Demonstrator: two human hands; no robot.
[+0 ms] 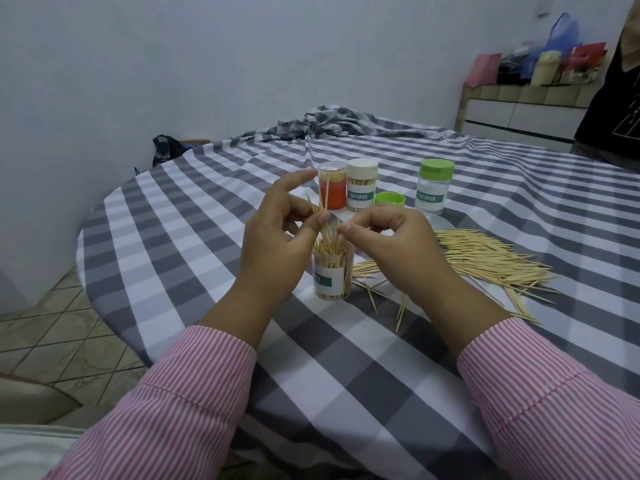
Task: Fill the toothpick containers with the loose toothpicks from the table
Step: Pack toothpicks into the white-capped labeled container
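An open clear toothpick container (333,276) with a white and green label stands on the checked tablecloth, nearly full of upright toothpicks. Just above its mouth my left hand (277,230) pinches a few toothpicks (320,216) between thumb and fingers, their lower ends reaching into the container. My right hand (391,237) hovers to the right of the mouth with fingers curled, thumb and forefinger close together near the sticks. A pile of loose toothpicks (485,258) lies on the cloth to the right, partly hidden by my right hand.
Behind stand an orange-labelled clear container (332,188), a white-capped full container (362,188), a loose green lid (390,199) and a green-capped container (434,185). The round table (207,216) ends at the left. A person in black (613,98) stands far right.
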